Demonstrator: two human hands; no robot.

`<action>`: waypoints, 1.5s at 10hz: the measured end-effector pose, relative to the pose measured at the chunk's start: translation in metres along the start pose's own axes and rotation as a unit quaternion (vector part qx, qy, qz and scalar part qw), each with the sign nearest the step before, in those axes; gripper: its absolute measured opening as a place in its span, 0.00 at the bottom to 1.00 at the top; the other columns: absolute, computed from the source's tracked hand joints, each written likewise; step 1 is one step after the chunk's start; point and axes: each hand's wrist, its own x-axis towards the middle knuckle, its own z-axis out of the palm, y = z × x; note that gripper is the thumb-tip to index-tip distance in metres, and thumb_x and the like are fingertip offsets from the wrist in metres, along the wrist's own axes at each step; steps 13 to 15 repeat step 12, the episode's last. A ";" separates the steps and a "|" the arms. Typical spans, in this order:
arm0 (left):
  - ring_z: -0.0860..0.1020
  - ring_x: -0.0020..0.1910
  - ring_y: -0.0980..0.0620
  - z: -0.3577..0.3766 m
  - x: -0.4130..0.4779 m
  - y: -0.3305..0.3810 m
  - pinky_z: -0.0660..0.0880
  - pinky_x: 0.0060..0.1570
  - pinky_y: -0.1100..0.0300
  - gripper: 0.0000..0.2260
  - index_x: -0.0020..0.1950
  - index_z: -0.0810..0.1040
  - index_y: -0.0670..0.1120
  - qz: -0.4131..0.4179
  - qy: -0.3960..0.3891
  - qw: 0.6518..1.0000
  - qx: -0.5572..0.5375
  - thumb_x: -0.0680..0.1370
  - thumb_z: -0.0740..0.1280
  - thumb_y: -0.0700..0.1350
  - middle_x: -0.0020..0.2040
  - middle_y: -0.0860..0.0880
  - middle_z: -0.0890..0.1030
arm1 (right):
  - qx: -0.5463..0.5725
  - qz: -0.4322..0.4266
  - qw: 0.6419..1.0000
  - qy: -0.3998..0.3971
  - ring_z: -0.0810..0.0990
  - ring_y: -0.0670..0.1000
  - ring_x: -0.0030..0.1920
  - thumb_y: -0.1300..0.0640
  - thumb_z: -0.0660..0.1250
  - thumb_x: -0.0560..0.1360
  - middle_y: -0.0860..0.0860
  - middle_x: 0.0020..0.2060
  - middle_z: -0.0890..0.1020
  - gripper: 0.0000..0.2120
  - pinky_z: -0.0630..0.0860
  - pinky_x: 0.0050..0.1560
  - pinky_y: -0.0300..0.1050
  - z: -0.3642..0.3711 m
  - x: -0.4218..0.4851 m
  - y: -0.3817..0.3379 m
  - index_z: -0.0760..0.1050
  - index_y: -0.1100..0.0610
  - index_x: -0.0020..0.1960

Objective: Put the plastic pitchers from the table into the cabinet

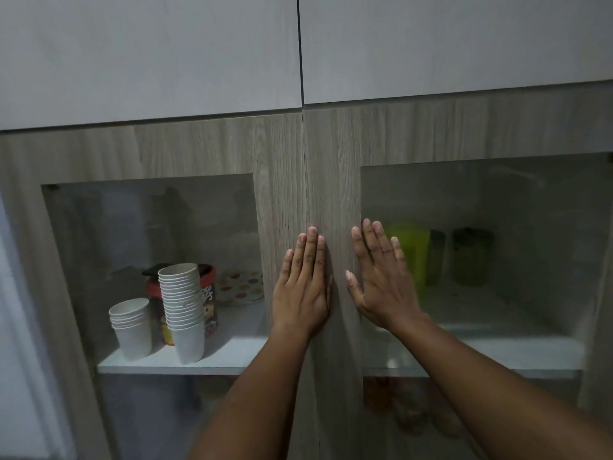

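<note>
Both wooden cabinet doors (311,167) with glass panes are closed, their edges meeting in the middle. My left hand (303,287) lies flat on the left door's frame, fingers together and pointing up. My right hand (381,277) presses flat on the right door's frame, fingers spread, partly over the glass. Behind the right pane stand a bright green plastic pitcher (409,250) and a darker green pitcher (472,255) on the white shelf (517,346). Neither hand holds anything.
Behind the left pane, two stacks of white paper cups (180,310), a red cereal canister (209,293) and a dotted plate (240,287) stand on the shelf. Grey upper cabinet doors (149,54) hang above. Blurred items sit on the lower right shelf (411,410).
</note>
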 end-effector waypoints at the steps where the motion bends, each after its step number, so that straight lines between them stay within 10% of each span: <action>1: 0.43 0.82 0.45 0.007 0.003 -0.001 0.44 0.79 0.49 0.32 0.82 0.45 0.41 -0.006 -0.009 1.000 -0.001 0.83 0.51 0.54 0.83 0.42 0.42 | 0.004 0.010 1.000 -0.010 0.43 0.55 0.82 0.43 0.57 0.79 0.56 0.82 0.44 0.40 0.48 0.80 0.61 0.005 0.003 -0.001 0.43 0.58 0.82; 7: 0.31 0.79 0.46 -0.028 0.003 0.006 0.40 0.80 0.49 0.33 0.82 0.38 0.43 0.008 -0.141 0.989 -0.036 0.81 0.51 0.50 0.81 0.44 0.32 | 0.008 0.025 0.990 -0.140 0.37 0.51 0.81 0.47 0.62 0.77 0.50 0.81 0.35 0.45 0.50 0.80 0.57 -0.036 0.010 -0.004 0.34 0.51 0.81; 10: 0.64 0.77 0.43 -0.096 0.017 0.007 0.66 0.72 0.47 0.27 0.82 0.53 0.45 -0.007 -0.223 0.964 -0.142 0.84 0.55 0.49 0.80 0.43 0.61 | 0.051 0.096 0.938 -0.330 0.50 0.54 0.82 0.48 0.66 0.76 0.51 0.83 0.48 0.39 0.56 0.79 0.58 -0.109 0.037 -0.012 0.51 0.50 0.82; 15: 0.63 0.77 0.42 -0.138 0.031 0.021 0.62 0.75 0.45 0.27 0.81 0.55 0.46 -0.033 -0.336 0.927 -0.167 0.83 0.59 0.45 0.80 0.42 0.62 | 0.029 0.110 0.927 -0.357 0.53 0.55 0.81 0.51 0.66 0.78 0.52 0.82 0.51 0.38 0.55 0.78 0.53 -0.151 0.033 -0.011 0.52 0.52 0.82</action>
